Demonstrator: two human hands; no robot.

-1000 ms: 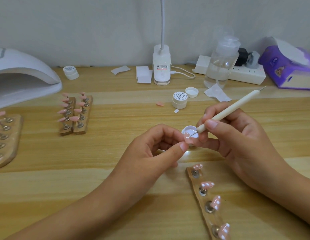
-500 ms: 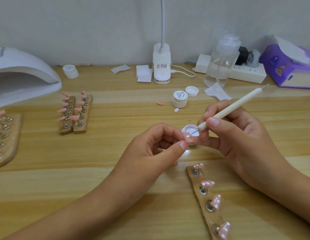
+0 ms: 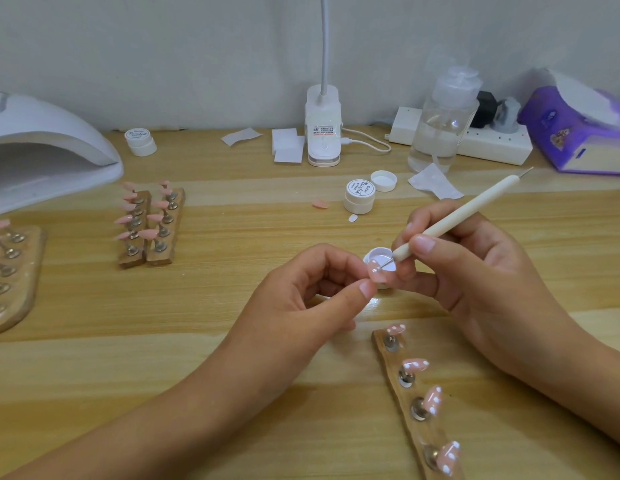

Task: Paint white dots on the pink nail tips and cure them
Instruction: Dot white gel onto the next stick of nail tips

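We held one pink nail tip (image 3: 377,276) near the middle of the table (image 3: 232,341). It was pinched between the thumb and first finger of our left hand (image 3: 301,289), and the other fingers were curled in. Our right hand (image 3: 475,271), at 3 o'clock from the nail tip, pinched a white dotting stick (image 3: 454,220) like a pencil. The stick's thin metal point rested on the top of the nail tip. A little open paint pot (image 3: 380,255) sat just behind the nail tip, at 12 o'clock. At 5 o'clock lay a wooden strip (image 3: 400,396) with four dotted nails (image 3: 416,364) on it. The big white lamp (image 3: 42,133) stood at 10 o'clock. Two small stands (image 3: 146,237) of plain pink nails were at 9 o'clock.
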